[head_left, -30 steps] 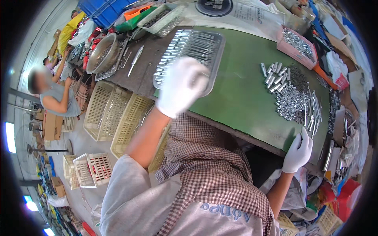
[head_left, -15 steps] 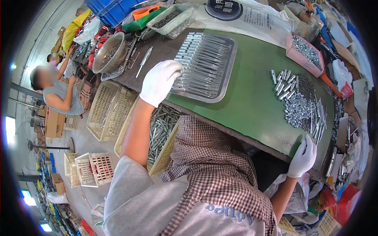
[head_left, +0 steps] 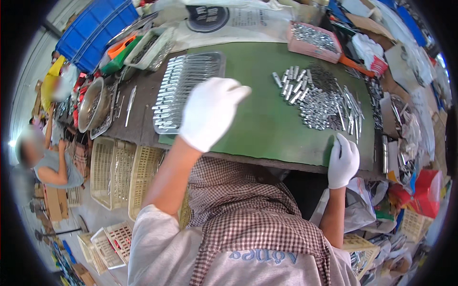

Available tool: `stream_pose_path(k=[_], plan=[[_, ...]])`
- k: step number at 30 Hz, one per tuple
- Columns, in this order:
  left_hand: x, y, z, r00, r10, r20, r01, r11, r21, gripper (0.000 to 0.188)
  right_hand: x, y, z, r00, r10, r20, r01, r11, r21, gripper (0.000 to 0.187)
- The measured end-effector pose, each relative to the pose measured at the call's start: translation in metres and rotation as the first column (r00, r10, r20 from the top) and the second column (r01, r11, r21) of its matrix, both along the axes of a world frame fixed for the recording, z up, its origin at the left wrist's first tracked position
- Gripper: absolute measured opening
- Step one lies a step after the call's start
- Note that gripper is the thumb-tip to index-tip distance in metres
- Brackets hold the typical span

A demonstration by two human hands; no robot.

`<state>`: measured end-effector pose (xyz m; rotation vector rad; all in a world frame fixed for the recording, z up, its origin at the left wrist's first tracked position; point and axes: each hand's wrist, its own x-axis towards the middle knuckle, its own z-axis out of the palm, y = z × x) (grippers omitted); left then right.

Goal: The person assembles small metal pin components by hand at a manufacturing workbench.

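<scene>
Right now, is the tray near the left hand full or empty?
Mostly full: metal rods lie side by side along the visible length of the tray. The left hand hides one corner; I cannot tell there.

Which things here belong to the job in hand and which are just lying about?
Likely in use:
- tray of metal rods, by the left hand
- metal tubes
- small fittings
- thin rods, near the right hand

Apparently lying about:
- blue crate
- white floor baskets

- Mat (head_left: 262,124) on the table (head_left: 143,112).
- Tray (head_left: 222,64) at the mat's left, rods (head_left: 171,90) in it.
- Bowl (head_left: 86,109) left of the tray.
- Tubes (head_left: 295,85), nuts (head_left: 317,110) and pins (head_left: 353,114) on the mat's right.
- Box (head_left: 312,53) behind the tubes.
- Sack (head_left: 274,31) behind the mat.
</scene>
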<state>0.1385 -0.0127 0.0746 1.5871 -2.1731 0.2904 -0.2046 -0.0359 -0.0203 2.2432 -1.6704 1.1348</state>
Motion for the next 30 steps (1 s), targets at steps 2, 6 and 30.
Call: stream_pose_path(k=[2,6,30], plan=[[-0.035,-0.040,-0.014,0.997,-0.075,-0.021,0.076,0.996,0.054,0.029,-0.003,0.001,0.005,1.000,-0.003,-0.007,0.003,1.000,0.015,0.016],[-0.058,-0.118,-0.040,0.993,0.107,0.051,-0.117,0.943,0.312,0.023,0.001,-0.005,0.000,0.999,0.038,0.040,-0.037,0.999,-0.020,0.014],[-0.128,0.022,-0.086,0.876,-0.371,-0.308,0.384,0.923,-0.019,0.012,-0.061,-0.111,0.014,0.972,-0.185,-0.143,0.214,0.951,0.226,0.013]])
